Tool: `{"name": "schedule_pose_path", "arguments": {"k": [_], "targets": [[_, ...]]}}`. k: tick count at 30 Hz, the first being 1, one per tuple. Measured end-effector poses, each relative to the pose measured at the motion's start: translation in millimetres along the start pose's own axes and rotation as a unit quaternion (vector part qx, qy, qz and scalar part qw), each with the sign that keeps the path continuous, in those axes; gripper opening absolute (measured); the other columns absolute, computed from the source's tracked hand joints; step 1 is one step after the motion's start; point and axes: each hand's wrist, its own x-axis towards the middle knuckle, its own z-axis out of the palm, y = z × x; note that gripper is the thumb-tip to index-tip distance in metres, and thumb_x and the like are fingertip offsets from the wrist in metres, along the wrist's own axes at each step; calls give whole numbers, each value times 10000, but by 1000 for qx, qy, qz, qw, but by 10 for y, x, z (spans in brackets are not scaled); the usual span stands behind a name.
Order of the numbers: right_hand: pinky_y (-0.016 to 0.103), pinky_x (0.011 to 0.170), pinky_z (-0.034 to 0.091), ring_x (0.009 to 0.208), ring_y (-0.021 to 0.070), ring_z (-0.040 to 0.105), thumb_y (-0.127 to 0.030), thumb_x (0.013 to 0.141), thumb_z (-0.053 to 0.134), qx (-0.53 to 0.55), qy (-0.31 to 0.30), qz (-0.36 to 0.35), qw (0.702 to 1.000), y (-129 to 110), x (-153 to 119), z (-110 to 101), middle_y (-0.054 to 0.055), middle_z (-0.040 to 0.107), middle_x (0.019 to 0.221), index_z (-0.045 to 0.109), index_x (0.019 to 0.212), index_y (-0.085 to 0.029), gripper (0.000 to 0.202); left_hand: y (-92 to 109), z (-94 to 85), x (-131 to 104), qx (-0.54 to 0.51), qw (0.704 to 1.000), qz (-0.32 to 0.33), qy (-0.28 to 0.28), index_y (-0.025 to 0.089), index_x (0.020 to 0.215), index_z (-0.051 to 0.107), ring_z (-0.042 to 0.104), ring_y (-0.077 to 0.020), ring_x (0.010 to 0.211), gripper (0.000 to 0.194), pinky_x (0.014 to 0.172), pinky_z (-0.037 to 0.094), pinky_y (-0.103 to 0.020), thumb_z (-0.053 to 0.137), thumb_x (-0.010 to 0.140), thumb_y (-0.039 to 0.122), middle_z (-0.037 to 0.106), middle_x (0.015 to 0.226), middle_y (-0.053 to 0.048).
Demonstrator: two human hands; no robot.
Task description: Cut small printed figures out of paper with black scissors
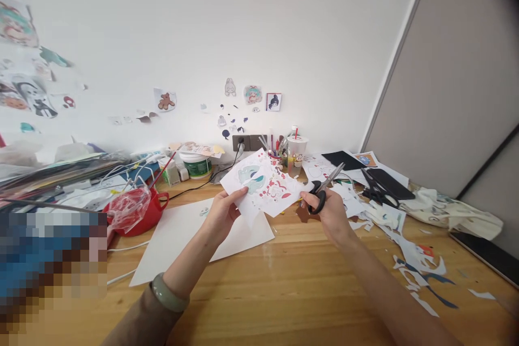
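A white sheet printed with teal and red shapes [263, 184] is held up above the table, its right edge cut unevenly. My left hand [225, 213] pinches its lower left part, thumb on the front. My right hand [326, 211] has its fingers in the black handles of the scissors [333, 177], whose blades point up and away to the right. The thumb of that hand is at the sheet's right corner. Below and to the left, a larger white sheet [170, 243] lies on the wooden table [279, 292], with a small teal cutout [204, 211] on it.
A red pot [140, 221] and piled papers stand left. At the back are a green-white tub [195, 165] and a drink cup [297, 154]. Paper scraps [413, 254], a second pair of scissors [375, 189], a cloth bag [458, 213] and a dark flat device [486, 254] lie right.
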Motion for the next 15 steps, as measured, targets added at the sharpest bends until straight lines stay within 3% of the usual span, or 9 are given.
{"name": "schedule_pose_path", "arguments": {"k": [12, 15], "targets": [[215, 435, 346, 468, 102, 451, -269, 656, 639, -11, 14, -37, 999, -62, 12, -62, -19, 519, 473, 552, 542, -155, 183, 4, -33, 16, 8, 1000, 12, -20, 147, 930, 625, 589, -163, 773, 321, 649, 471, -233, 664, 624, 240, 642, 957, -79], [222, 446, 355, 467, 106, 457, -262, 648, 645, -11, 15, -38, 999, -59, 44, -103, -23, 521, 476, 549, 564, -160, 163, 35, -62, 24, 50, 998, 18, -31, 151, 857, 638, 592, -160, 687, 268, 604, 456, -246, 665, 613, 260, 661, 839, -64]]}}
